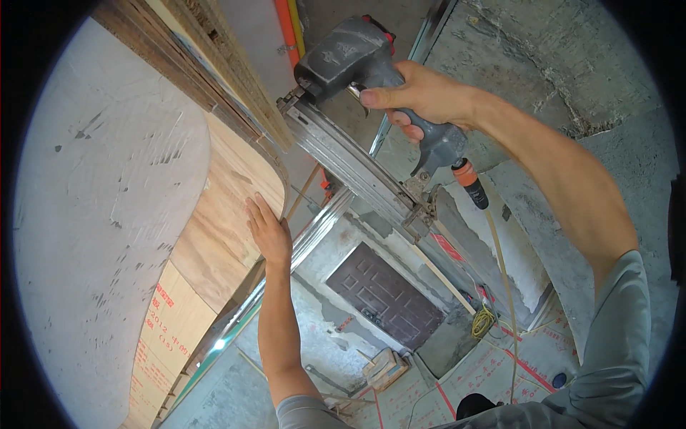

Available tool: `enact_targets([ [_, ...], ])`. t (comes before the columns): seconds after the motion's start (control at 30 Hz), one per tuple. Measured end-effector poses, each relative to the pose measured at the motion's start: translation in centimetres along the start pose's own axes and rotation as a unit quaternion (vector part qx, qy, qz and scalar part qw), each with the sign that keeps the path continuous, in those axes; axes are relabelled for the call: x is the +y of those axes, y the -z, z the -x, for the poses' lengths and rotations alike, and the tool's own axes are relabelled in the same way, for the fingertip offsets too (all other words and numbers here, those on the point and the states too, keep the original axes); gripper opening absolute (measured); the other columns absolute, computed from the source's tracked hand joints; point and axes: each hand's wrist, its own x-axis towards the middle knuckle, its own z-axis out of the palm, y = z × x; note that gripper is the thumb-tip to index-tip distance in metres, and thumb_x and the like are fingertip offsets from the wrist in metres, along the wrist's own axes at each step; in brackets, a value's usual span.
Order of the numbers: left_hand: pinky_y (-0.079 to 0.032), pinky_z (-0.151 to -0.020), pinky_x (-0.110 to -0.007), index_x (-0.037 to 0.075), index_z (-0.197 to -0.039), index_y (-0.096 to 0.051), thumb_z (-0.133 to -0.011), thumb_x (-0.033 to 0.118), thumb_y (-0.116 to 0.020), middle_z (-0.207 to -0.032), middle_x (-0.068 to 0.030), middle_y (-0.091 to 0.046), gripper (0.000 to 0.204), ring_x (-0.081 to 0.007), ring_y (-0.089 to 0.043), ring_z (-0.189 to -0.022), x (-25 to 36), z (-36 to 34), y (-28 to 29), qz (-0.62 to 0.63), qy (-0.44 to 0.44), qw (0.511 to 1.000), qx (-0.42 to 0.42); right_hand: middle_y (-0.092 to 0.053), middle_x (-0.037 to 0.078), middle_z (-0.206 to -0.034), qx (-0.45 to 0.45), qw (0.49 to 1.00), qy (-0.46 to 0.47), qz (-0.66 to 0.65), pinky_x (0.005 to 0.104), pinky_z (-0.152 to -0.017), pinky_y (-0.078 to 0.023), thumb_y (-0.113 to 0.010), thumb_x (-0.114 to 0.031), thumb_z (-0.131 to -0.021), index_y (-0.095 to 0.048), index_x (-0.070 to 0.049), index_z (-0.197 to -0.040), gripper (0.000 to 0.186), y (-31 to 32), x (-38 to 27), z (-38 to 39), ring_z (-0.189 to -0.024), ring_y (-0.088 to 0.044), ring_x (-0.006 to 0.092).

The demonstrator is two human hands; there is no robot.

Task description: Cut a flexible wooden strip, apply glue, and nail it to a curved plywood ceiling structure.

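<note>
My right hand (421,94) is wrapped round the grip of a dark grey pneumatic nail gun (343,61), with a finger by its trigger. The gun's nose touches or nearly touches the edge of the layered wooden boards (218,86); I cannot tell which. Its long silver magazine (350,157) slants down to the right. An orange and black coupling (468,182) joins a thin air hose (504,264) to the grip. My left hand (269,232) lies with fingers stretched out against a bent plywood strip (214,229), close to its curved edge.
A large pale ceiling panel (107,150) with scuffs fills the left. Metal channel (325,218) runs beyond my left hand. Below are a dark brown door (386,297), a yellow coiled cable (483,322), and a box-like bundle (386,370) on the covered floor. An orange pipe (287,28) hangs above.
</note>
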Motion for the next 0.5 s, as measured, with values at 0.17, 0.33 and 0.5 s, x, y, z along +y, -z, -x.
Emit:
enact_targets([
  [0.17, -0.038, -0.108, -0.06, 0.001, -0.154, -0.026, -0.079, 0.002, -0.068, -0.154, -0.0343, -0.03, 0.086, -0.0536, -0.039, -0.136, -0.22, 0.24, 0.0, -0.001, 0.003, 1.0, 0.005, -0.049, -0.002, -0.061, 0.02, 0.999, -0.016, -0.029, 0.0264, -0.044, -0.047, -0.076, -0.049, -0.087, -0.053, -0.006, -0.097, 0.05, -0.75, -0.06, 0.53, -0.044, -0.051, 0.0079],
  [0.33, -0.038, -0.109, -0.06, 0.001, -0.154, -0.026, -0.08, 0.002, -0.068, -0.154, -0.0342, -0.03, 0.085, -0.0534, -0.038, -0.137, -0.23, 0.19, 0.01, -0.004, 0.005, 1.0, 0.0, -0.049, -0.002, -0.06, 0.021, 0.998, -0.02, -0.06, 0.0271, -0.043, -0.047, -0.078, -0.044, -0.086, -0.054, -0.005, -0.096, 0.046, -0.98, 0.07, 0.5, -0.044, -0.051, 0.0081],
  [0.5, -0.037, -0.109, -0.06, 0.001, -0.154, -0.026, -0.08, 0.001, -0.068, -0.155, -0.0337, -0.029, 0.086, -0.053, -0.036, -0.138, -0.02, 0.13, -0.04, 0.002, 0.009, 1.0, 0.0, -0.049, -0.002, -0.06, 0.011, 0.999, -0.02, -0.031, 0.0271, -0.04, -0.045, -0.078, -0.038, -0.088, -0.054, -0.005, -0.097, 0.042, -0.59, 0.0, 0.45, -0.042, -0.05, 0.0088],
])
